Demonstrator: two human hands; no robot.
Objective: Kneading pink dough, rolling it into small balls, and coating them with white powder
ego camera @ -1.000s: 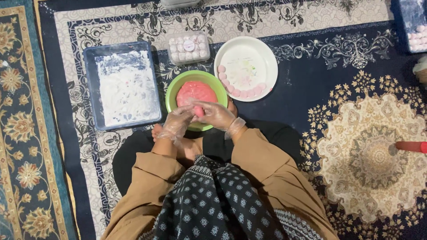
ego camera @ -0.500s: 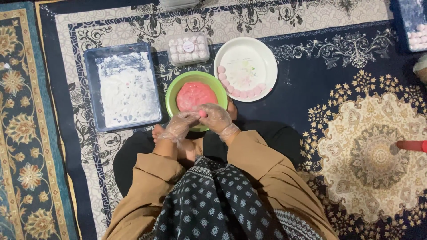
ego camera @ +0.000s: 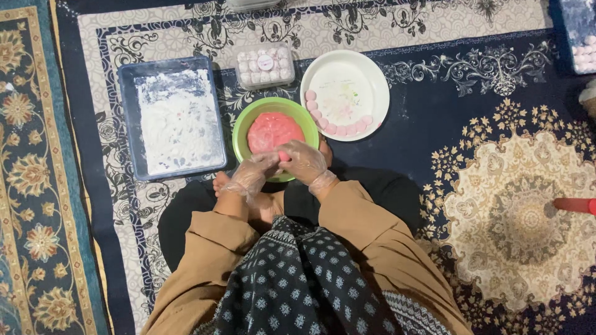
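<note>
Entry, head view, as I watch from my station.

Left hand (ego camera: 251, 175): clear glove, centre of the frame, fingers curled toward the other hand; grip pressed against a small pink dough piece (ego camera: 283, 156) held between both hands.

Right hand (ego camera: 304, 162): clear glove, touching the left, fingers folded over the same piece; grip pinching it from the right.

Small pink dough piece: only a sliver shows between the fingertips, right at the near rim of the green bowl (ego camera: 248, 121).

Green bowl: centre, just above the hands, holding a large pink dough lump (ego camera: 273, 130).

White plate (ego camera: 366, 80): upper centre-right, just beside the bowl, with a curved row of pink dough balls (ego camera: 338, 127) along its lower edge.

Blue tray (ego camera: 127, 124): left of the bowl, its floor dusted with white flour (ego camera: 180, 121).

Clear lidded box (ego camera: 265, 64): above the bowl, filled with pale round pieces.

Patterned carpet (ego camera: 484, 111): dark blue and cream, bearing everything.

Red object (ego camera: 574, 205): right edge, partly cut off; I cannot tell its kind.

Tan sleeves (ego camera: 366, 229) and a dotted dark scarf (ego camera: 298, 279) fill the lower centre.
</note>
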